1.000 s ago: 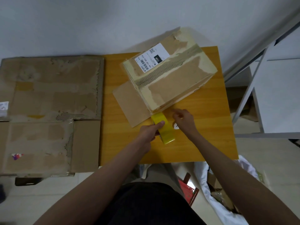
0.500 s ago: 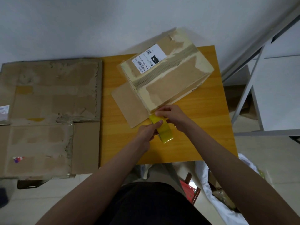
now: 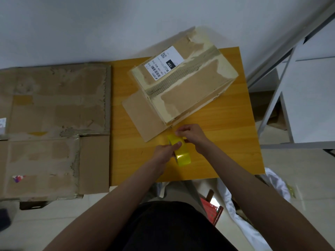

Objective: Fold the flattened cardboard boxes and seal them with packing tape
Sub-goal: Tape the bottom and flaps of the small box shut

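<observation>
one folded box (image 3: 183, 82) is seen beyond the fingertips, and one roll of tape (image 3: 181, 153) between the fingers of two hands, left hand (image 3: 165, 153) and right hand (image 3: 192, 135). one flattened box (image 3: 54, 131) is counted far left of the fingers, one table (image 3: 226, 142) under them.

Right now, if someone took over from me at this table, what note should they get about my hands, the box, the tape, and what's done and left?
Left hand grips the yellow tape roll on the wooden table.
Right hand pinches at the roll's top, apparently at the tape's end.
Folded box stands on the table, one flap lying open.
Flattened cardboard lies left of the table, unfolded.
No new tape on the box yet.
Left: seal this box, then fold and tape the flat cardboard.
</observation>
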Available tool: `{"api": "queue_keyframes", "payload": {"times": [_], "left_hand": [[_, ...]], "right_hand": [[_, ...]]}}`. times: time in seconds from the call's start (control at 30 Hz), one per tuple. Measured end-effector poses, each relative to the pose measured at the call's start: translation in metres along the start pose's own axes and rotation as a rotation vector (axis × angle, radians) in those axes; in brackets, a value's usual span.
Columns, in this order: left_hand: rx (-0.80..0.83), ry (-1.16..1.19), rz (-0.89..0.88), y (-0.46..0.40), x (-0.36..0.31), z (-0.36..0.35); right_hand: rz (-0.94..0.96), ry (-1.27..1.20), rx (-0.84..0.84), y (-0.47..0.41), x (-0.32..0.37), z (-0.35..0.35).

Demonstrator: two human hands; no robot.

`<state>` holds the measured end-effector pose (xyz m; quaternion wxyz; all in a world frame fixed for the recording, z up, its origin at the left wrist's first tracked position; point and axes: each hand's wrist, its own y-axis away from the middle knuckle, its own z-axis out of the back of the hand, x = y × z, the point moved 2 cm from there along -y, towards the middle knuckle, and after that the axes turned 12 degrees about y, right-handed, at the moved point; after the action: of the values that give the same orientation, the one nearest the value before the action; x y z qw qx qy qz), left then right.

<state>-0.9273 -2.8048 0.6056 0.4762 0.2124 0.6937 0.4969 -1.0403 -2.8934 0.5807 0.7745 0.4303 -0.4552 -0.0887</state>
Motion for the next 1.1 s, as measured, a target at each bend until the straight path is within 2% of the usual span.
{"api": "queue_keyframes", "payload": {"times": [0.07,0.23,0.3,0.47,0.6,0.87,1.1], "left_hand": [[0.029,-0.066,-0.011,-0.002,0.001,0.001],[0.073,-0.18,-0.059,0.001,-0.006,-0.011],[0.086,-0.195,-0.104,0.003,-0.009,-0.017],[0.1,-0.267,-0.167,0.001,-0.016,-0.024],[0.164,-0.386,-0.245,0.004,-0.014,-0.029],[0.234,-0.45,-0.34,0.011,-0.006,-0.033],[0.269,-0.452,-0.338,0.016,-0.007,-0.038]], "right_hand": [[0.048,-0.008,-0.039,0.006,-0.005,0.0],[0.151,-0.025,-0.311,0.029,-0.007,0.007],[0.173,-0.058,-0.364,0.041,-0.006,0.011],[0.247,-0.101,-0.351,0.072,-0.009,0.021],[0.159,-0.198,-0.31,0.079,-0.017,0.032],[0.09,-0.112,-0.278,0.083,-0.019,0.043],[0.084,-0.042,-0.41,0.082,-0.024,0.042]]}}
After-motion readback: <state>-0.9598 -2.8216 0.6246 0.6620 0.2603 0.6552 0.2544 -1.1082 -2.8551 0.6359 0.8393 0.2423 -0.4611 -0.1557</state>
